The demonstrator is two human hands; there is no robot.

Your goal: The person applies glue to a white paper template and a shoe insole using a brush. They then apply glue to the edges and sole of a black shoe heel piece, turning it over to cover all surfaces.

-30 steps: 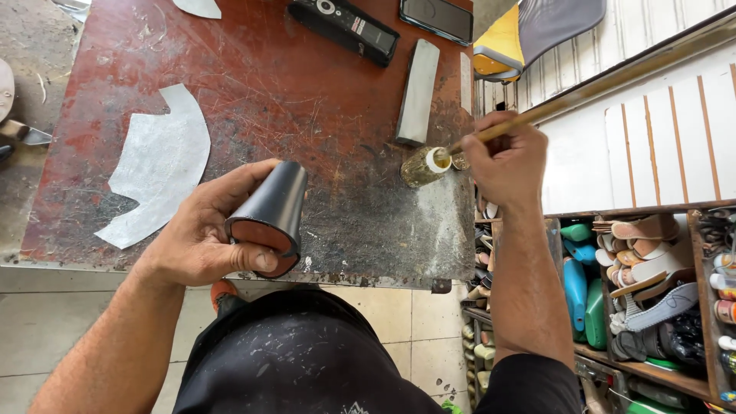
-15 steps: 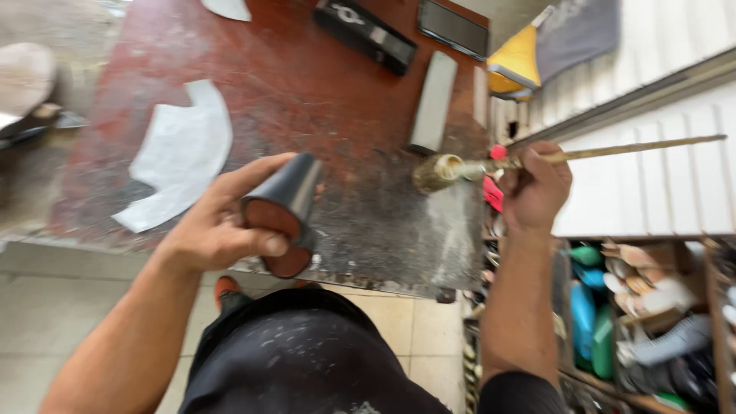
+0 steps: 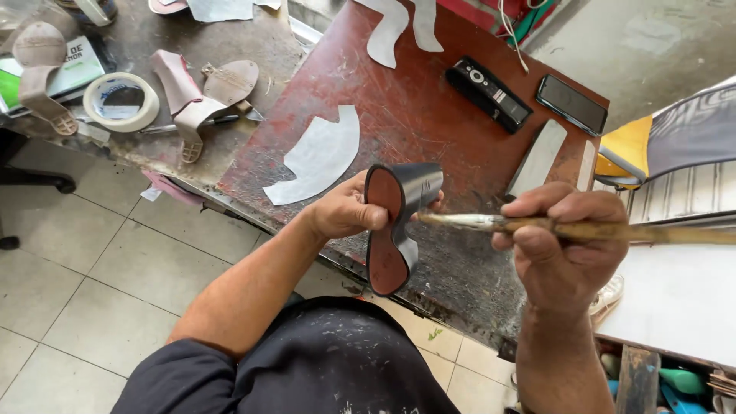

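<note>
1. Fingers of the left hand [image 3: 345,211] are clamped on a curved leather piece [image 3: 392,222], black outside and reddish-brown inside, thumb pressed on its inner face, held above the front edge of the red worktable [image 3: 399,107].
2. Right hand [image 3: 563,245] has its fingers closed together around a long wooden-handled brush [image 3: 537,227]; the brush tip touches the edge of the leather piece.
3. White paper pattern [image 3: 318,157] lies flat on the red worktable just beyond the left hand.
4. Farther back on that table lie a black remote [image 3: 488,93], a dark phone [image 3: 572,104] and a grey sharpening block [image 3: 537,157], set apart from each other.
5. Grey bench [image 3: 138,153] to the left carries a tape roll [image 3: 121,100] and tan sandal parts [image 3: 195,96].
6. Bottom right, an open wooden rack [image 3: 636,376] holds green and blue shoe forms [image 3: 682,383], only partly in view.
</note>
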